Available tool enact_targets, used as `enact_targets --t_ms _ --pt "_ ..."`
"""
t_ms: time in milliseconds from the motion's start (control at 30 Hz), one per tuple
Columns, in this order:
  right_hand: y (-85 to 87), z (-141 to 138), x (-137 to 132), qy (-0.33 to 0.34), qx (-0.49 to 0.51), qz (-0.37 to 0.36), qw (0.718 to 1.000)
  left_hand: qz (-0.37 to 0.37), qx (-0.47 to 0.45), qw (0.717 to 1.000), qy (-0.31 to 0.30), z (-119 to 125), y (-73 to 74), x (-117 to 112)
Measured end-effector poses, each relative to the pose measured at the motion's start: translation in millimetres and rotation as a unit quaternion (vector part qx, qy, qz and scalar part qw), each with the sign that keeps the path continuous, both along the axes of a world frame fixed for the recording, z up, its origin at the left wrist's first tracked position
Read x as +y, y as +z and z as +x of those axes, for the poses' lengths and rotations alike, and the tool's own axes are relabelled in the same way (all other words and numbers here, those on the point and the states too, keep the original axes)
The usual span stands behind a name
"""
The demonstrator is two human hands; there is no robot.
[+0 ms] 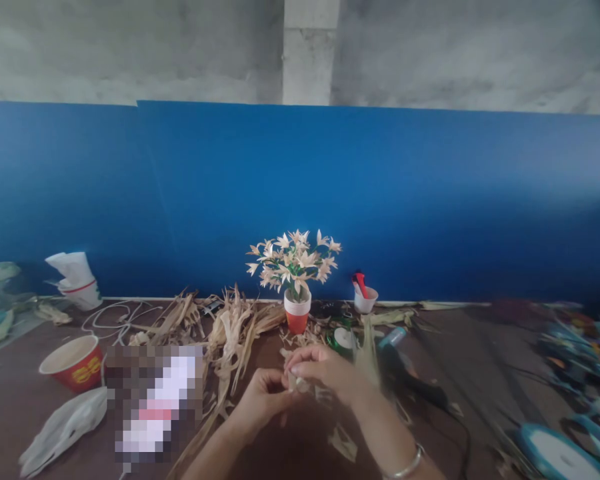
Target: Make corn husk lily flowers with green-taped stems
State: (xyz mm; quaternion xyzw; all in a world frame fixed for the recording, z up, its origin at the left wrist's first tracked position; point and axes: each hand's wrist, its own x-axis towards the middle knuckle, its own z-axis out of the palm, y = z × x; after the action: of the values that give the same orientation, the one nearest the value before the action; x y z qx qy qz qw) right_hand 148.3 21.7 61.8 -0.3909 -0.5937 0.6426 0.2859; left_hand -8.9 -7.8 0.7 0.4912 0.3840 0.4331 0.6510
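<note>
Left hand (266, 400): fingers curled, fingertips pinched on a pale piece (301, 385) (too small to identify).
Right hand (323, 372): bent fingers closed on the same piece, over the brown table (285, 460).
Just ahead: orange-and-white pot (297, 323) of pale flowers (300, 260).
Left of the pot: dried husks (230, 337), farther out a red bowl (77, 367).
Right of it: white cup (365, 301).
</note>
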Motion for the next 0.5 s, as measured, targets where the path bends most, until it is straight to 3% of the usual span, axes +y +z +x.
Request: enact_targets --t_ms 333,500 --pt "10.4 2.5 -5.0 0.018 -0.019 0.057 0.998 0.001 0.001 1.000 0.000 -0.8 1.7 -3.0" --pt "-0.6 -2.7 -0.2 0.003 -0.026 0.028 0.999 0.012 0.033 0.999 -0.005 -0.2 9.0 -6.3"
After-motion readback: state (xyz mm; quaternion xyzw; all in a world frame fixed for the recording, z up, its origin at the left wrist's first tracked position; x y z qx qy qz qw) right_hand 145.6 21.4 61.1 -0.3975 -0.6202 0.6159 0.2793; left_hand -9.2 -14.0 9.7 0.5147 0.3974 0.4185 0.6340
